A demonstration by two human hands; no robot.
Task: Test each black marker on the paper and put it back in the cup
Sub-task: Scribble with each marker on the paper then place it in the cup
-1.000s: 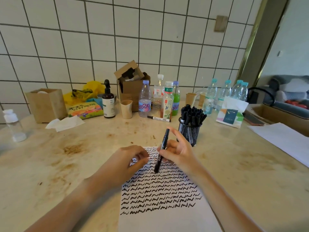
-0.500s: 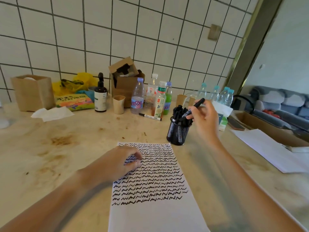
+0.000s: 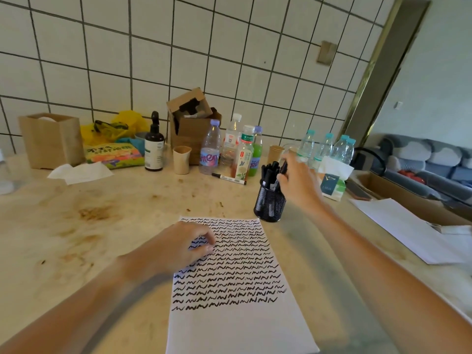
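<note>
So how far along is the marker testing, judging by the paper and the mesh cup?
Looks well along: the white sheet of paper carries many rows of black squiggles, with bare space only at its bottom. In hand: the right hand holds a black marker at the black mesh cup, while the left hand rests on the sheet. Which markers in the cup remain untested can't be told.

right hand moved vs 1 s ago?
Yes. The right hand has left the paper, gone up and to the right, and now sits at the mesh cup, gripping a black marker over it.
</note>
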